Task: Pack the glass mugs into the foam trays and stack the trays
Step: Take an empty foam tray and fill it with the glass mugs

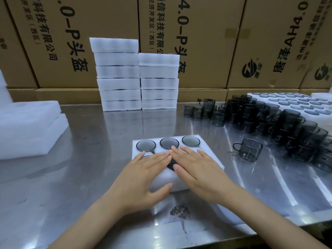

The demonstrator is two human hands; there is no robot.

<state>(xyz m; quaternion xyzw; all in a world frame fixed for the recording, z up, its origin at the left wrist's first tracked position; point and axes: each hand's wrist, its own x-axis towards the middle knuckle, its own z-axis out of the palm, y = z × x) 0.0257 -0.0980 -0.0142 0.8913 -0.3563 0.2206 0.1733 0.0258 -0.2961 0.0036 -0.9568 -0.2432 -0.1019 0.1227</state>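
Foam tray (pixel 142 143) sits on the counter (pixel 100 133) dead centre, directly under both hands. Three smoked glass mugs (pixel 169 142) show in its far row, seated rim-up in the pockets; the near row is hidden under the palms, so its contents can't be confirmed. Tray's long axis runs 9-to-3 across the view.

Left hand (pixel 143 178) lies flat on the tray's near-left part, fingers straight, pointing toward 1 o'clock, thumb down against the near front edge. Right hand (pixel 197 173) lies flat on the near-right part, fingers straight, toward 11 o'clock. Fingertips of the two meet near the tray's middle. Neither grip is closed on anything: both spread, pressing or resting on top.

Judgement: tray looks filled, next is lifting it to a stack. Both hands are equally near; each must slide out to the short ends at 9 and 3.

Finished stacks (pixel 138 78) stand at 12 o'clock, well apart from the tray: two columns touching, the left one taller. Path there over the counter shows no obstacle.

Loose mug (pixel 248 150) stands at 3 o'clock, near the tray's right side, handle pointing left; could be clipped by the right hand. Mug heap (pixel 273 115) at 2 o'clock. Spare foam slabs (pixel 28 128) at 9 o'clock. Cardboard cartons (pixel 206 42) behind.
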